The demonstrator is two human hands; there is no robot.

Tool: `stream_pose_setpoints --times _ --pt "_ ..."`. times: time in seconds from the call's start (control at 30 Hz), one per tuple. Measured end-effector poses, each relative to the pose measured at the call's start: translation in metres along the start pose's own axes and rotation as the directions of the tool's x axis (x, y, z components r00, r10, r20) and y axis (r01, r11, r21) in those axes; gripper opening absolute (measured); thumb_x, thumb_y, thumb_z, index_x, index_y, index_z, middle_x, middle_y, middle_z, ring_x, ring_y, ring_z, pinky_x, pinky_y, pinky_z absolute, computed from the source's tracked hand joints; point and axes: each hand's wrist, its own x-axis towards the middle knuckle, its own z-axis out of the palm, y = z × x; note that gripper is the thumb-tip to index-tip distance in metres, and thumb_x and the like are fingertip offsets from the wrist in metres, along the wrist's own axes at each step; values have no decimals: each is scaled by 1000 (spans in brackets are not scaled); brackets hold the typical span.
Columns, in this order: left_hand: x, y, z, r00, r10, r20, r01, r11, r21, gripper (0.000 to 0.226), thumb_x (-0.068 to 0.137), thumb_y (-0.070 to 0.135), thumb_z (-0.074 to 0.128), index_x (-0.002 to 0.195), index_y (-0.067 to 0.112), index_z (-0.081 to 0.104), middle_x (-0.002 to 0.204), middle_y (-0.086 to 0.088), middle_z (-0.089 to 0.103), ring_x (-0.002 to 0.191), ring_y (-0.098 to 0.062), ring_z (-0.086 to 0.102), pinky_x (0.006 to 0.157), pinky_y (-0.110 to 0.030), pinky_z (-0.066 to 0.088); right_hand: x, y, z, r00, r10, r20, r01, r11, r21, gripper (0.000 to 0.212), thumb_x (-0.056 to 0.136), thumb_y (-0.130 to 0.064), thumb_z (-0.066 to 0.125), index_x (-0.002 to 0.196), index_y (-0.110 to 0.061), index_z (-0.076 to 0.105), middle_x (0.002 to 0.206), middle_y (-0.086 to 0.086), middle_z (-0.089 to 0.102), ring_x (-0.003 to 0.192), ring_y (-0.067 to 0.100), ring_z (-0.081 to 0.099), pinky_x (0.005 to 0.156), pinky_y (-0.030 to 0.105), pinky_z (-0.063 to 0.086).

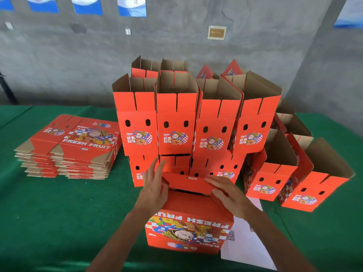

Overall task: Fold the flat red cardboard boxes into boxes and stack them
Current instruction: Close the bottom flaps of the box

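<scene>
**Bottom flaps half-tucked: a slip could spring them open**

The red box (pixel 188 228) being folded sits upside down on the green desk (pixel 59 213), just in front of the stacked boxes (pixel 176 122). Both hands press its flaps with straight fingers, left hand (pixel 155 187) and right hand (pixel 227 193) apart, gripping nothing. If pressure is uneven, the far flap (pixel 186 182) may pop up or crease. A hard shove could nudge the stack behind; the flat pile (pixel 72 146) lies well apart.
</scene>
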Motion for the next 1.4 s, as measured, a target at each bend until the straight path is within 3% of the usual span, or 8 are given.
stream_pose_setpoints --times 0.1,0.27,0.4,0.5,0.67,0.83,1.2,1.4 --pt "-1 3 -4 990 -89 105 96 993 -63 49 103 27 37 150 35 49 163 10 31 155 -10 13 126 -52 22 -5 -8 2 997 79 8 -79 993 87 43 107 -51 38 148 -43 50 152 -32 35 143 -9 23 121 22 14" --pt "4 6 -1 924 -235 301 97 907 410 78 89 78 52 157 50 24 171 13 2 158 -12 -11 113 -61 40 4 -22 7 978 200 55 -195 976 -94 81 82 -77 64 151 -43 39 140 -20 42 129 3 35 109 32 38" --pt "9 13 8 913 -330 241 156 826 541 92 83 79 59 158 53 13 171 5 -2 158 -26 -4 103 -56 49 16 -24 20 975 224 -8 -207 887 -413 90 78 -77 65 151 -34 36 141 -5 44 131 18 39 105 38 43" --pt "9 15 10 917 -341 206 180 816 549 64 97 74 38 155 53 20 170 3 6 156 -35 9 102 -58 48 16 -22 22 970 243 5 -230 924 -306 82 77 -81 63 143 -37 45 132 -8 48 124 14 43 102 39 44" --pt "4 10 6 922 -360 140 246 826 507 55 101 70 23 152 48 27 168 3 15 147 -36 30 100 -57 49 5 -7 12 861 403 -310 -377 915 142 79 95 -80 14 65 -19 55 61 -5 54 63 11 58 75 42 54" --pt "4 1 1 931 -354 91 269 834 482 51 102 66 31 148 45 35 165 5 23 140 -36 40 99 -56 50 -20 2 15 475 802 362 -879 415 234 93 96 -79 16 98 -8 75 80 11 79 74 25 78 67 29 59" --pt "3 4 10 945 -314 94 234 847 477 58 100 70 30 152 42 33 165 3 24 140 -36 41 99 -57 49 -48 10 17 493 659 568 -833 169 527 67 87 -77 57 127 -24 59 104 14 72 79 21 62 71 27 54" --pt "-8 -4 2 948 -301 102 224 859 460 56 99 71 33 148 44 36 163 6 27 139 -32 43 99 -57 49 -41 3 19 420 691 589 -906 281 316 85 77 -92 34 120 -25 66 101 17 73 68 18 64 74 26 56"
